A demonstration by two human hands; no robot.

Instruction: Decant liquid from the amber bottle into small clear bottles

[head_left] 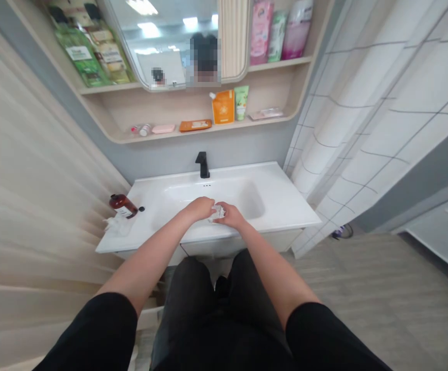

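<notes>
White sink (274, 198), arms (154, 252) outstretched, left hand (200, 208), right hand (229, 215) pinching crumpled tissue (218, 212)

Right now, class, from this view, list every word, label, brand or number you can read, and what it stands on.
No text is legible.
Amber bottle by the basin: label too blurred to read.
Orange pouch on the shelf: too blurred.
Green packs on the top shelf: too blurred.

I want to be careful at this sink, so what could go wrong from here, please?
The white crumpled piece between the left hand and right hand could drop into the basin. The brown bottle lies on its side near the counter's edge, so it might roll or leak.
</notes>
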